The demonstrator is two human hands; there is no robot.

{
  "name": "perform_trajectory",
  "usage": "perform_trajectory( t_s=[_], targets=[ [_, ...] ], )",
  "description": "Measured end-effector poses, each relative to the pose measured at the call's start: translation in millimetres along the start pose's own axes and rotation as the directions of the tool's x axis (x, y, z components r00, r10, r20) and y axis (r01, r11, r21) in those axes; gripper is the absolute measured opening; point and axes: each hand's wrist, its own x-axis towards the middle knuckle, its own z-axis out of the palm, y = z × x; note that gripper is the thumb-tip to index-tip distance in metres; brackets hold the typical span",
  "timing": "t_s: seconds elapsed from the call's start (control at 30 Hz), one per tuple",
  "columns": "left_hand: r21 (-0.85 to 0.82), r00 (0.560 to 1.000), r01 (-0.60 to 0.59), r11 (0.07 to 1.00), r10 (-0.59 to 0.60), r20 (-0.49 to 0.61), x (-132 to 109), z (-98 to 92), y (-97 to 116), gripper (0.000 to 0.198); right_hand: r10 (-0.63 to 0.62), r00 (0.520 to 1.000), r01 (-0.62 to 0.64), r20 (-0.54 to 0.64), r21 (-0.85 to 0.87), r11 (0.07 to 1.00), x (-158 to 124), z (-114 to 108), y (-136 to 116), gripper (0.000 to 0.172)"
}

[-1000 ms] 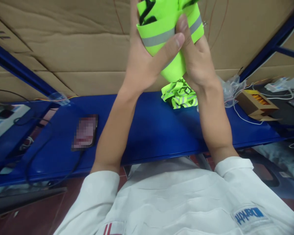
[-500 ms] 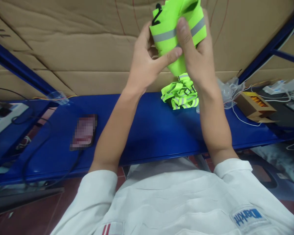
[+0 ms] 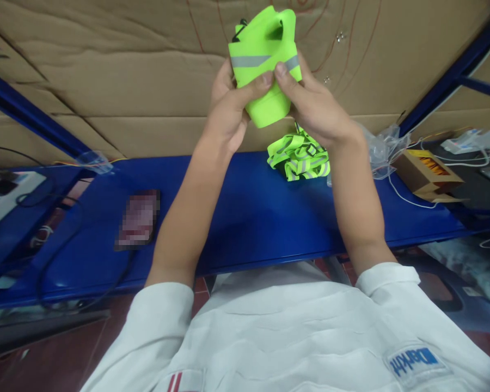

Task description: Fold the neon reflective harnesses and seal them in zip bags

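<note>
I hold a folded neon-green vest [image 3: 263, 68] with a grey reflective stripe up in front of me, above the blue shelf [image 3: 253, 218]. My left hand [image 3: 228, 109] grips its left side, thumb pressed on the front. My right hand [image 3: 314, 106] grips its right side, thumb meeting the left thumb on the stripe. Below the hands, a second crumpled neon-green vest [image 3: 298, 158] lies on the shelf.
A phone [image 3: 138, 224] with a black cable lies on the shelf to the left. A clear plastic bag [image 3: 381, 149], an open brown carton [image 3: 427, 174] and white cables sit at the right. Cardboard [image 3: 126, 81] stands behind the shelf.
The folded vest has come lower and a little left. Both hands shifted their grip, so the thumbs now meet on its front.
</note>
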Motion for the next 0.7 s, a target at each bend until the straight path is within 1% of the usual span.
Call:
perform_trajectory(
  t_s=[0.03,0.13,0.2,0.23,0.27,0.3,0.33,0.37,0.4,0.43,0.47,0.5,0.57,0.6,0.63,0.67,0.7],
  targets=[
    [0.013,1.0,0.009,1.0,-0.009,0.002,0,-0.5,2,0.047,-0.056,0.996,0.056,0.063,0.006,0.998,-3,-6,-1,0.035],
    [-0.011,0.999,-0.042,0.999,0.042,0.008,1,-3.1,10,0.053,-0.065,0.974,0.087,0.217,-0.094,0.992,-12,-24,-10,0.039],
    [-0.027,0.997,-0.079,0.997,0.079,0.006,1,-7.3,18,0.055,-0.068,0.966,0.131,0.249,-0.244,0.961,-18,-42,-18,0.043],
    [-0.021,0.996,-0.086,0.996,0.086,0.001,1,-10.2,23,0.055,-0.069,0.971,0.146,0.23,-0.337,0.93,-20,-54,-21,0.045],
    [-0.004,0.996,-0.085,0.996,0.085,-0.002,1,-13.6,28,0.056,-0.067,0.98,0.143,0.185,-0.433,0.89,-22,-68,-24,0.046],
    [0.023,0.997,-0.081,0.996,0.081,-0.007,1,-17.3,33,0.055,-0.046,0.992,0.101,0.114,-0.535,0.839,-24,-84,-25,0.047],
    [0.047,0.996,-0.087,0.995,0.088,-0.018,2,-21.2,38,0.055,-0.008,1.0,0.015,0.015,-0.632,0.775,-26,-102,-25,0.048],
    [0.071,0.996,-0.088,0.994,0.09,-0.021,2,-24.9,42,0.056,0.051,0.994,-0.108,-0.102,-0.71,0.696,-29,-121,-24,0.05],
    [0.093,0.995,-0.09,0.992,0.093,-0.023,3,-28.3,47,0.057,0.115,0.964,-0.261,-0.24,-0.768,0.585,-32,-140,-21,0.051],
    [0.11,0.995,-0.095,0.989,0.098,-0.025,3,-31.1,51,0.058,0.207,0.909,-0.416,-0.361,-0.806,0.42,-37,-160,-17,0.052],
    [0.121,0.994,-0.103,0.987,0.107,-0.027,4,-33.2,54,0.058,0.29,0.832,-0.541,-0.473,-0.808,0.234,-41,-178,-12,0.056],
    [0.126,0.993,-0.114,0.985,0.118,-0.027,4,-34.4,58,0.057,0.342,0.785,-0.591,-0.517,-0.79,0.161,-46,-194,-5,0.064],
    [0.121,0.989,-0.141,0.983,0.144,-0.018,3,-34.4,62,0.056,0.453,0.722,-0.627,-0.524,-0.771,0.107,-56,-219,8,0.076],
    [0.114,0.988,-0.153,0.982,0.155,-0.013,2,-33.7,63,0.056,0.501,0.7,-0.633,-0.508,-0.767,0.107,-59,-227,14,0.075],
    [0.107,0.987,-0.161,0.981,0.163,-0.008,2,-32.7,62,0.057,0.53,0.688,-0.635,-0.496,-0.765,0.108,-61,-232,19,0.065],
    [0.103,0.986,-0.166,0.981,0.168,-0.005,2,-31.8,61,0.057,0.54,0.683,-0.637,-0.492,-0.763,0.111,-62,-234,22,0.051],
    [0.104,0.986,-0.166,0.981,0.167,-0.003,2,-31.2,58,0.058,0.532,0.686,-0.639,-0.496,-0.76,0.115,-61,-235,23,0.037]
  ],
)
